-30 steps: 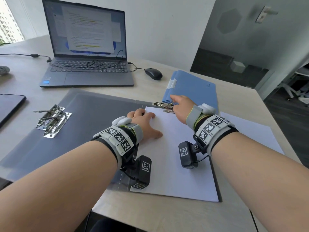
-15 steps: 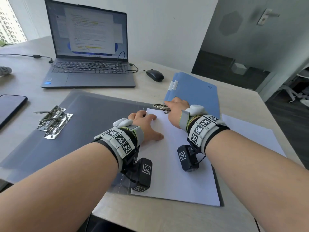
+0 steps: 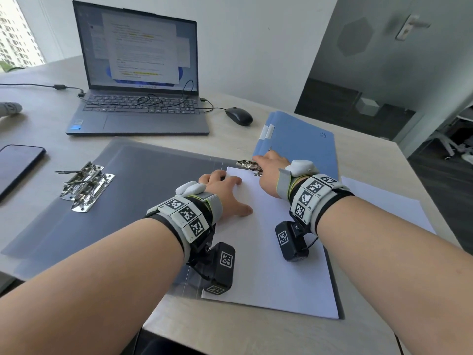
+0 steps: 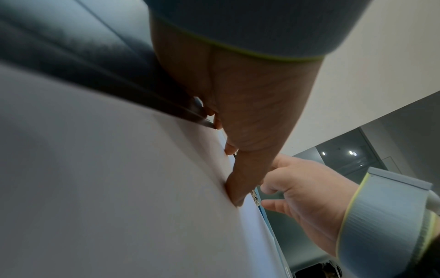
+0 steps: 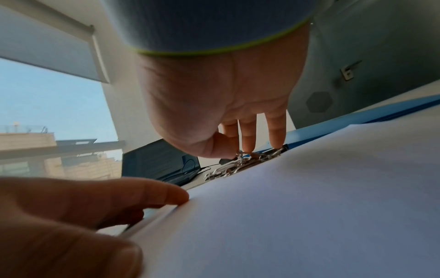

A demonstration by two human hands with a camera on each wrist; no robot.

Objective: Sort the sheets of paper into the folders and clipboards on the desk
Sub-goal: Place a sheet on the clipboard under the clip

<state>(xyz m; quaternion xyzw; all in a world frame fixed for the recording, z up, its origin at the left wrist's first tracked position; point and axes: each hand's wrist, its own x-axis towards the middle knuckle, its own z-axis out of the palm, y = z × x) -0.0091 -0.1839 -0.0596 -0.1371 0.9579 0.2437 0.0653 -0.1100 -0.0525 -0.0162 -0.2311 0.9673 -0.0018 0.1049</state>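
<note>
A grey folder (image 3: 143,190) lies opened flat on the desk. A white sheet (image 3: 268,252) lies on its right flap, under a metal clip (image 3: 247,164) at the top edge. My left hand (image 3: 222,190) rests on the sheet's upper left corner, its thumb (image 4: 234,195) pressing on the paper and its fingertips at the edge. My right hand (image 3: 268,167) reaches over the sheet's top. In the right wrist view its straight fingers (image 5: 247,143) and thumb press down on the metal clip (image 5: 238,163).
A second metal clip (image 3: 84,187) sits on the folder's left flap. A blue folder (image 3: 299,144) lies behind the right hand, and another white sheet (image 3: 384,203) to the right. Laptop (image 3: 138,119), mouse (image 3: 239,116) and phone (image 3: 18,167) stand further back and left.
My right hand has slid left and lowered onto the metal clip, the wrist dropping toward the sheet. The left hand has stayed on the paper's corner.
</note>
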